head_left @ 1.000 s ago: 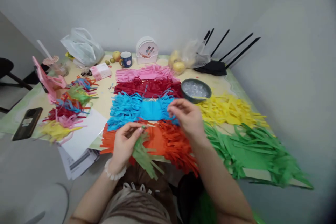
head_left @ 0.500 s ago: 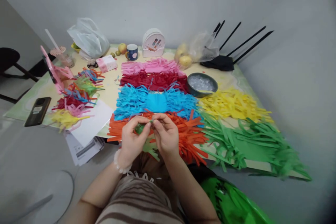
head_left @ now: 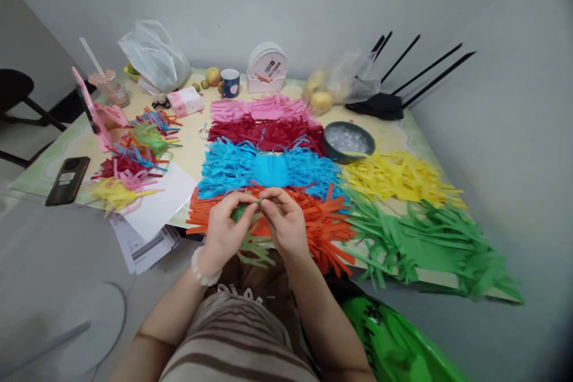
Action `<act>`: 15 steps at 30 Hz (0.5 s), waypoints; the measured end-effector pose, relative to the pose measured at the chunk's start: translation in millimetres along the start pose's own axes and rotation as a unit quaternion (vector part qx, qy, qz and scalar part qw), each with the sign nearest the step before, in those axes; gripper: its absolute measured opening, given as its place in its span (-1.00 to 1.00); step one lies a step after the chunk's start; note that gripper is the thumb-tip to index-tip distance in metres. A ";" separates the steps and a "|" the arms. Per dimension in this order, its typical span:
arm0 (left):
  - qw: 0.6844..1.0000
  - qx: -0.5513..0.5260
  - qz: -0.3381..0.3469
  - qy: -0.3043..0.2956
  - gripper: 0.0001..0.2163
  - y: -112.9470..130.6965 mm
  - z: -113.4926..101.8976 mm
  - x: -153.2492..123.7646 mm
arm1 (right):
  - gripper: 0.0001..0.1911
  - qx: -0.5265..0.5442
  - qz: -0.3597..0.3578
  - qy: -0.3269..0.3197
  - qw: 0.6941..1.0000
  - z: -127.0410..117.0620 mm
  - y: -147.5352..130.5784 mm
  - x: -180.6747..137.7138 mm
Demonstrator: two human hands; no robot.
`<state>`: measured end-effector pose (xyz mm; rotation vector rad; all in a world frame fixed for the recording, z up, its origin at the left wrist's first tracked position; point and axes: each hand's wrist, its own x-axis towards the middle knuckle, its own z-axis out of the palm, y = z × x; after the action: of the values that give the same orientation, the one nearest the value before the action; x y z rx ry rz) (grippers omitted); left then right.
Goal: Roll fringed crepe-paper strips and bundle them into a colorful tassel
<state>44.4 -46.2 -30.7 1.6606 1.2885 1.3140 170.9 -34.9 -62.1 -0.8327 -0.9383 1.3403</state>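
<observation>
My left hand [head_left: 225, 228] and my right hand [head_left: 287, 225] meet over the table's near edge, thumbs and forefingers pinched together. Between the fingertips is the top of a green paper tassel [head_left: 255, 252]. Its pale green fringe hangs below my hands, and a darker green part shows inside the curl of my left hand. My fingers cover the exact spot being pinched. Just behind lies orange fringed paper [head_left: 329, 215]. Beyond it come blue fringed paper [head_left: 271, 169], dark red fringed paper [head_left: 264, 133] and pink fringed paper [head_left: 262, 108].
Right of me lie green fringed paper [head_left: 430, 245], yellow fringed paper [head_left: 400, 176] and a dark bowl [head_left: 348, 158]. Several finished tassels [head_left: 134, 161], a white sheet [head_left: 163, 194] and a phone [head_left: 68, 180] are on the left. A mug [head_left: 230, 83] stands at the back.
The camera view has shifted slightly, so the table things sit a little farther right and higher. Both hands keep pinching the green tassel, whose fringe hangs a bit more into view.
</observation>
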 end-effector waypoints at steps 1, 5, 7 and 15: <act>1.000 -0.021 -0.021 0.005 -0.92 -0.3 0.8 -0.6 | -0.72 -0.008 -0.007 -0.003 1.000 0.1 -0.9 0.0; 0.992 -0.094 -0.071 0.039 -0.93 -1.6 4.9 -3.0 | -0.76 -0.033 -0.044 0.015 0.998 3.8 -2.3 -1.4; 0.986 -0.125 -0.089 0.059 -0.91 -2.0 6.3 -3.5 | -0.75 -0.041 -0.042 0.019 0.998 5.2 -1.9 -2.1; 0.990 -0.114 -0.070 0.036 -0.94 -5.7 2.9 0.0 | -0.69 0.035 0.047 -0.013 0.998 -1.7 -2.5 3.4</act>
<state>45.5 -44.2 -36.7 1.3527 1.2218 1.3903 173.5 -31.7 -60.3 -0.8166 -0.8767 1.4608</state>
